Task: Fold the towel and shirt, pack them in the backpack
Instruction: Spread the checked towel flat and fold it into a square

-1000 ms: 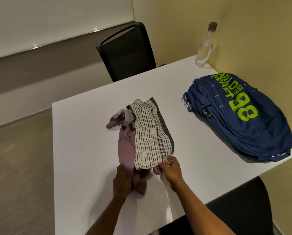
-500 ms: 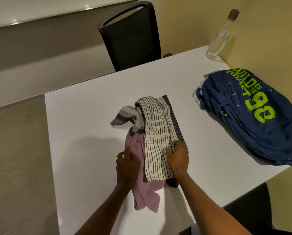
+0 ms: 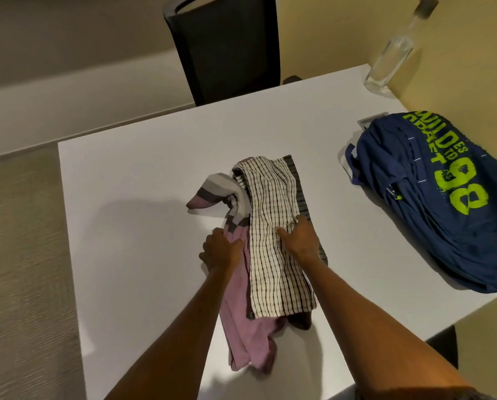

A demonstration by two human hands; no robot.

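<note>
Grips the pink shirt (image 3: 238, 313) at its left edge with the left hand (image 3: 221, 251), fingers curled. Presses the right hand (image 3: 300, 239) onto the checked towel (image 3: 273, 264), thumb spread, fingers bent over its right edge. Has the towel lying over the shirt on the table (image 3: 126, 226), the blue backpack (image 3: 429, 212) well apart to the right.

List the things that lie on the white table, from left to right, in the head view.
pink shirt → checked towel → blue backpack. I leave out the glass bottle, since it stands within the backpack's span.
</note>
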